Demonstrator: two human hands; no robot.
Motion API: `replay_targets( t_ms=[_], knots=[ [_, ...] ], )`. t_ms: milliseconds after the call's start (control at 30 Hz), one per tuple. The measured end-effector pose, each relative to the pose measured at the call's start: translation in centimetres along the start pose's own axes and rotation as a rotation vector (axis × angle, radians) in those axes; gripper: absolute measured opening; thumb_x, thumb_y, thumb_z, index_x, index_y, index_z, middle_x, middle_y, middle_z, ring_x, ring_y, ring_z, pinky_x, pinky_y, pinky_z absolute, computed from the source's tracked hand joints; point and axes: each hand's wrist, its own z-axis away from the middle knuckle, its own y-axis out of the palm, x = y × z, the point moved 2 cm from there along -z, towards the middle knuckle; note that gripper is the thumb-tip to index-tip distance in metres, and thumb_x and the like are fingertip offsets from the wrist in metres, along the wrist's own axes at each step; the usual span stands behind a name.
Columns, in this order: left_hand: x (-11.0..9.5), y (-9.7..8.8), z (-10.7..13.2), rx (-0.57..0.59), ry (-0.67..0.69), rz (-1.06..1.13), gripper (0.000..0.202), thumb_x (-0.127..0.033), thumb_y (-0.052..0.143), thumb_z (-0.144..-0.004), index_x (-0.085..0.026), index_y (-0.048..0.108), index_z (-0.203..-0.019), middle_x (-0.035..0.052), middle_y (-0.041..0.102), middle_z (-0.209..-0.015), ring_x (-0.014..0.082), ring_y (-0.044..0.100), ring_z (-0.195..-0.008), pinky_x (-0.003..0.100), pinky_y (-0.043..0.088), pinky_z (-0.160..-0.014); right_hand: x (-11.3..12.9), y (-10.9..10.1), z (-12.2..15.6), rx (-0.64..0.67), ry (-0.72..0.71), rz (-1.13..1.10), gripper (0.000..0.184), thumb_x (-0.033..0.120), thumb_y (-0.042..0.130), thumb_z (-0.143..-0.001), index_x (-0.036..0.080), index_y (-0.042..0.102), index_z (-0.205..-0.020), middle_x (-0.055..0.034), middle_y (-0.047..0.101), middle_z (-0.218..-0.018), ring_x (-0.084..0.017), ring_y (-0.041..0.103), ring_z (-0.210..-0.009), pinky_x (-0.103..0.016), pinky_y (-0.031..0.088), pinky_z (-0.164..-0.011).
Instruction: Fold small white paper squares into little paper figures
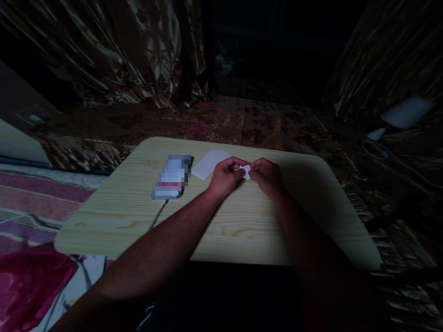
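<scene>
Between both hands, over the far half of the wooden table, is a small folded piece of white paper. My left hand pinches its left side with thumb and fingers. On the right side, the fingers of my right hand close on the same paper. Just behind and left of my left hand lies a stack of white paper sheets on the tabletop. Farther left rests a phone with a blurred-out screen, and a cable runs from its near end.
Patterned curtains hang beyond the table, above a ledge covered in floral cloth. A striped bedspread and a red cloth lie at the left. A white lamp-like object with a cord stands at the right. The room is dim.
</scene>
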Motion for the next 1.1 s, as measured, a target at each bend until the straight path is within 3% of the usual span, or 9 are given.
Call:
replay_targets(
  t_ms=[233,533,900,1100],
  knots=[
    [0.2,0.1,0.1,-0.012,-0.048,-0.015,0.01,-0.019,0.07,-0.067,-0.017,0.068,-0.076,-0.0018,0.061,-0.059,0.0094,0.049,-0.049,0.022,0.037,-0.05,0.1,0.0,0.2,0.023,0.008,0.048,0.013,0.027,0.061,-0.07,0.021,0.061,-0.081,0.002,0.064,-0.064,-0.014,0.061,-0.058,-0.026,0.049,-0.055],
    [-0.2,0.3,0.0,-0.05,-0.106,0.121,0.009,-0.014,0.07,-0.063,-0.016,0.064,-0.069,-0.0026,0.058,-0.057,0.0086,0.049,-0.05,0.021,0.037,-0.05,0.4,0.0,0.3,0.084,-0.07,-0.074,0.01,0.023,0.06,-0.072,0.02,0.064,-0.08,0.0033,0.062,-0.061,-0.012,0.059,-0.054,-0.023,0.046,-0.051],
    [-0.1,0.4,0.0,-0.021,-0.177,0.245,0.019,-0.019,0.077,-0.06,-0.014,0.065,-0.074,0.001,0.065,-0.063,0.0108,0.057,-0.054,0.024,0.044,-0.053,1.5,-0.5,0.6,0.068,-0.044,-0.005,0.011,0.027,0.06,-0.074,0.019,0.067,-0.08,0.0014,0.064,-0.06,-0.014,0.062,-0.056,-0.024,0.047,-0.054],
    [-0.4,0.2,0.0,-0.076,-0.111,0.186,0.024,-0.015,0.076,-0.059,-0.016,0.063,-0.079,-0.0021,0.063,-0.062,0.0092,0.055,-0.053,0.023,0.044,-0.054,1.7,-0.4,0.5,0.053,0.026,-0.129,0.032,0.027,0.066,-0.07,0.02,0.058,-0.101,0.0023,0.066,-0.07,-0.015,0.063,-0.06,-0.027,0.052,-0.059]
  ],
)
